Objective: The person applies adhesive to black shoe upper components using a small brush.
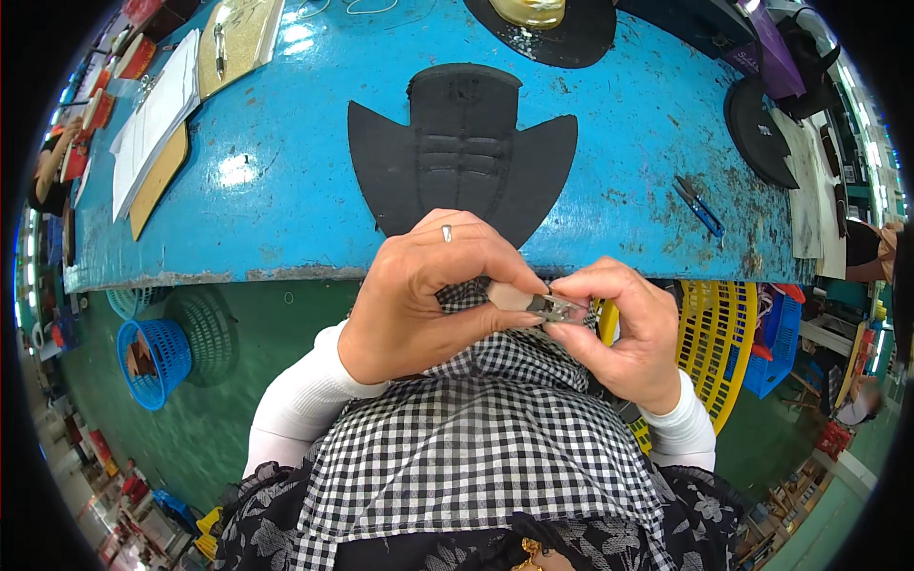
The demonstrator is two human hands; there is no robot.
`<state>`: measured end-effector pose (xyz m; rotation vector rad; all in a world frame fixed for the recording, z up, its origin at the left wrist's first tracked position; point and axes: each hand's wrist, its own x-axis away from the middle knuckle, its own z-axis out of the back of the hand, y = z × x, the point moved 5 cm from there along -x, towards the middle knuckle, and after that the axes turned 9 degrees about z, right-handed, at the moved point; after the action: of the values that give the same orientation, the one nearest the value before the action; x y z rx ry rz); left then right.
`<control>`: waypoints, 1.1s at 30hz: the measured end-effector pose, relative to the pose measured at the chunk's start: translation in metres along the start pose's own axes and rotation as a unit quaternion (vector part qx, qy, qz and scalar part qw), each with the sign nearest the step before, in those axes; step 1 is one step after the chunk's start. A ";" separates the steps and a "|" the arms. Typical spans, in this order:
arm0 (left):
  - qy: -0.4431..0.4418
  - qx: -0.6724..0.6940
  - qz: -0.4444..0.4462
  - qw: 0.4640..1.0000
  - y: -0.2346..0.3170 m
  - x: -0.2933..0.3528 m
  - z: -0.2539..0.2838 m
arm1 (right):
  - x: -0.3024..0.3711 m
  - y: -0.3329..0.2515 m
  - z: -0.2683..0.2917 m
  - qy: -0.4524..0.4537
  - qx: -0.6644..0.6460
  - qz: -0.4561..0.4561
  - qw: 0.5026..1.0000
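Pinching a small, shiny metal cutter (547, 305) between them, the left hand (424, 295) and right hand (624, 328) close their fingers around it just below the blue table (286, 190) edge.

Two bare hands, the left hand (419, 295) and the right hand (624, 328), are sharing one small shiny metal clip (547, 305). One flat black winged foam piece (462, 147) and one blue-handled snips (700, 205) are lying on one blue worktable (286, 209); one blue plastic mesh basket (152, 357) is sitting below.
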<state>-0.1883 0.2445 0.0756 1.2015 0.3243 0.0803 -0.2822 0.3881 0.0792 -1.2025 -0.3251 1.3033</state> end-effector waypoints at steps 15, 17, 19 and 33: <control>-0.040 0.079 0.049 0.995 -0.007 0.002 -0.008 | 0.005 0.008 -0.007 0.104 -0.096 -0.026 0.990; 0.067 0.071 0.035 0.995 -0.001 0.002 -0.004 | 0.012 0.017 -0.011 0.096 -0.150 -0.139 0.974; 0.082 -0.023 -0.031 0.996 0.003 0.002 -0.002 | 0.009 0.016 -0.013 0.115 -0.240 -0.176 0.948; 0.115 -0.083 -0.118 0.983 0.006 0.007 0.000 | 0.016 0.020 -0.030 0.121 -0.406 -0.218 0.879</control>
<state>-0.1805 0.2484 0.0796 0.9820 0.6477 0.0399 -0.2651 0.3839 0.0443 -1.8329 -0.9625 0.5926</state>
